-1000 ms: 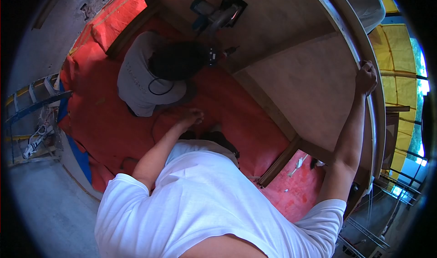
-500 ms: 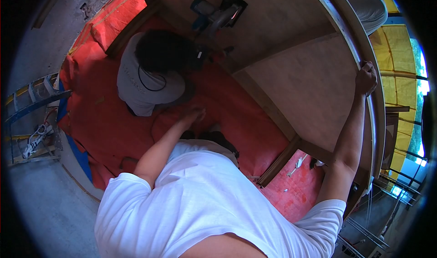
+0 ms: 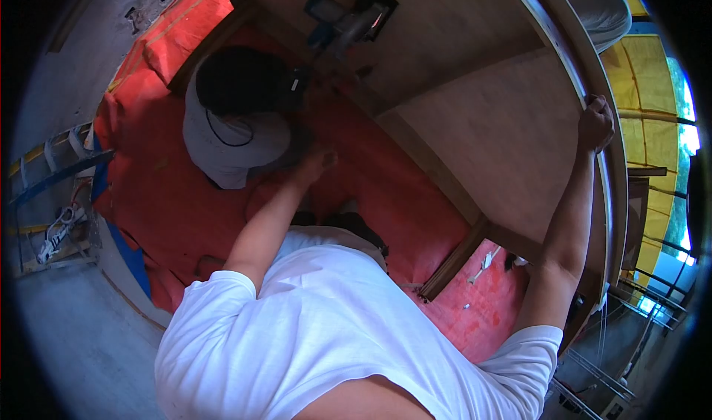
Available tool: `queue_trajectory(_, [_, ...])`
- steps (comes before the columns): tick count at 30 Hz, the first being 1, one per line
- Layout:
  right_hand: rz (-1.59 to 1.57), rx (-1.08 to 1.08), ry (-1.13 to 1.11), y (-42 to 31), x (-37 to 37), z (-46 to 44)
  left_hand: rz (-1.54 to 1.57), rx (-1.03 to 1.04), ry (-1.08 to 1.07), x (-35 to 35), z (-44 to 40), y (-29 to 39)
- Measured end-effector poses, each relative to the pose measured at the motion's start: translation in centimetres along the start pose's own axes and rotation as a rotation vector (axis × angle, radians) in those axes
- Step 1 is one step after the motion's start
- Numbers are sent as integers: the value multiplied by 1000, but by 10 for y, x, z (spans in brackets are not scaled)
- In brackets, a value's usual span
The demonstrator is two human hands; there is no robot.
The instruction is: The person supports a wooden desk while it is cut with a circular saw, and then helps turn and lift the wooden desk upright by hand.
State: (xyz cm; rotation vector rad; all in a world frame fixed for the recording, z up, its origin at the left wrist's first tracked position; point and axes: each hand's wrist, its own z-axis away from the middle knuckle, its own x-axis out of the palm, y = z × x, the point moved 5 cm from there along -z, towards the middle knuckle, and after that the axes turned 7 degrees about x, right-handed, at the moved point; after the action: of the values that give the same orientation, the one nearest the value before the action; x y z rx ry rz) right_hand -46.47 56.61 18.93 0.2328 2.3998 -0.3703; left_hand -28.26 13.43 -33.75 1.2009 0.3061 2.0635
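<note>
My right hand (image 3: pixel 595 126) is closed around the outer edge of a large brown wooden panel (image 3: pixel 489 134), which stands tilted on its frame at the right. My left hand (image 3: pixel 317 166) hangs over the red sheet (image 3: pixel 378 220), close to the crouching co-worker; its loosely bent fingers are apart and dim, with nothing visible in them. Against the panel's upper part is a blue-bodied power tool (image 3: pixel 343 20) with a dark base plate, which looks like a circular saw. The co-worker's hands are hidden in shadow.
A co-worker (image 3: pixel 230 123) in a grey shirt crouches ahead on the left. A ladder (image 3: pixel 59 164) stands at the far left, near a coiled cable (image 3: pixel 59 231). Another person's clothed limb (image 3: pixel 593 12) shows beyond the panel. Yellow sheeting (image 3: pixel 649 138) hangs at the right.
My left hand has risen a little, away from my body. The co-worker's head has shifted slightly left. My right hand keeps its hold on the panel edge.
</note>
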Motion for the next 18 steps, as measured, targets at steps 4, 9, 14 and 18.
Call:
queue_trajectory(4, [11,-13,8,-2,-2,1,99,-26,20,-11,-16,-3])
queue_trajectory(9, [13,2,29,-2,-1,1,66,9,140,-1,-9,10])
queue_trajectory(14, [-4,-12,54,3,3,0,-9,51,107,18,1,26])
queue_trajectory(18, [5,16,6,5,3,-2,79,-43,-9,8,-1,15])
